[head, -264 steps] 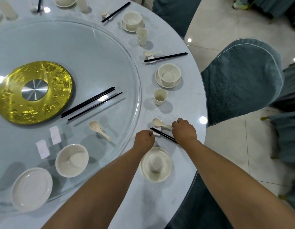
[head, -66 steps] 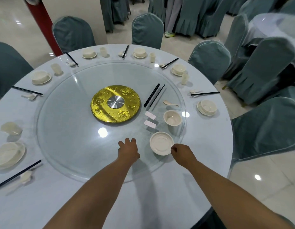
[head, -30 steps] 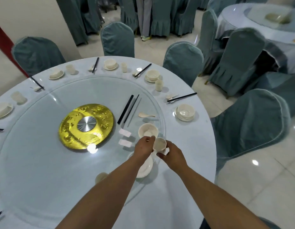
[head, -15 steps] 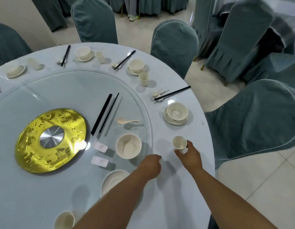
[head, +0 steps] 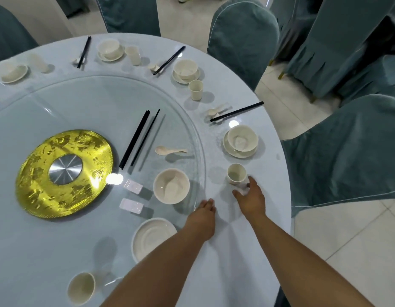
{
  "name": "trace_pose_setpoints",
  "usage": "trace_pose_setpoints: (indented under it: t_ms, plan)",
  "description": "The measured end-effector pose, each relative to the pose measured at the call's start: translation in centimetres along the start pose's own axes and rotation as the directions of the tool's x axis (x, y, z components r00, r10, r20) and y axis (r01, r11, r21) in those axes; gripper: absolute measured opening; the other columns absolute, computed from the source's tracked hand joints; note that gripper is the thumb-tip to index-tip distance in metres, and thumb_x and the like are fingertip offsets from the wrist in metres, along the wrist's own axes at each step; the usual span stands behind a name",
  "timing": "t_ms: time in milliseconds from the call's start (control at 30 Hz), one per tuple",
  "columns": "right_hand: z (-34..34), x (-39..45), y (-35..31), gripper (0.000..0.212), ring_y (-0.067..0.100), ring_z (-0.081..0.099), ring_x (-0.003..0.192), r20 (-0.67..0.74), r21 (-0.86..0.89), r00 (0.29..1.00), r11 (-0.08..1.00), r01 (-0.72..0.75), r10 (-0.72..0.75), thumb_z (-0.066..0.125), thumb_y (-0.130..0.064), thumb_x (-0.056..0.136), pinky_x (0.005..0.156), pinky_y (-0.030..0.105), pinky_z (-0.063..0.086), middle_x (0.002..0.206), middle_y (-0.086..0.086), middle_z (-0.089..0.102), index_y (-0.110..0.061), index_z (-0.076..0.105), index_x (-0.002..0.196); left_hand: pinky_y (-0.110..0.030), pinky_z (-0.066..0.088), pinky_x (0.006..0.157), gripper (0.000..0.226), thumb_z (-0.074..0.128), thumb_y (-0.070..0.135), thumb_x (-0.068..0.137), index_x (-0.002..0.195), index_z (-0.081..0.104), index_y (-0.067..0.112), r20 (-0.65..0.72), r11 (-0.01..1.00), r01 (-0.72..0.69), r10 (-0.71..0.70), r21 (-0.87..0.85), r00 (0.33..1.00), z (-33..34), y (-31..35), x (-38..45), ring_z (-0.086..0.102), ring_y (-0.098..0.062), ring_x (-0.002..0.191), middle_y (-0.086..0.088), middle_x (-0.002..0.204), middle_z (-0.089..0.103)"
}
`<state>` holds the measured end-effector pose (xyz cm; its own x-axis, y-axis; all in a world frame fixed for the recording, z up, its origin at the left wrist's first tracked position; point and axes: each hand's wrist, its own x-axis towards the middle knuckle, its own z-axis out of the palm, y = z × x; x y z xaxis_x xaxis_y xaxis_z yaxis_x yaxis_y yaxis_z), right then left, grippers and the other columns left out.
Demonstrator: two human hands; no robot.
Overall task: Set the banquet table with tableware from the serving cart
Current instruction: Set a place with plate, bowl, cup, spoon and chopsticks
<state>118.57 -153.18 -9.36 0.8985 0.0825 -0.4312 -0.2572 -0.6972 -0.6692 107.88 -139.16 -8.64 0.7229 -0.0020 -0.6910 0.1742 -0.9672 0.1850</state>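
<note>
1. While the cup (head: 236, 173) stood upright on the table (head: 247, 251) rim, just beyond the right hand (head: 250, 199), that hand's fingers were spread and off it.
2. The left hand (head: 203, 214), fingers straight and together, lay at the glass turntable (head: 92, 103) edge, nearer the loose bowl (head: 171, 185).
3. Turntable count: 1 bowl, 1 plate (head: 153, 238), 1 spoon (head: 170, 150), 2 rests; chopstick (head: 135, 138) count unclear.
</note>
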Motion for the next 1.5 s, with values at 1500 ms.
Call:
trace_pose_setpoints:
  t_ms: [1500]
  plan:
    - [4.8, -29.0, -4.0, 0.035, 0.019, 0.061, 0.106, 0.173, -0.282, 0.918, 0.875, 0.394, -0.358, 0.060, -0.030, 0.096, 0.092, 0.024, 0.042, 0.118, 0.002, 0.064, -0.014, 0.061, 0.127, -0.035, 0.037, 0.093, 0.064, 0.070, 0.036, 0.078, 0.129, 0.040, 0.013, -0.257, 0.873, 0.358, -0.448, -0.330, 0.856, 8.2, -19.4, -30.2, 0.054, -0.030, 0.113, -0.010, 0.122, 0.054]
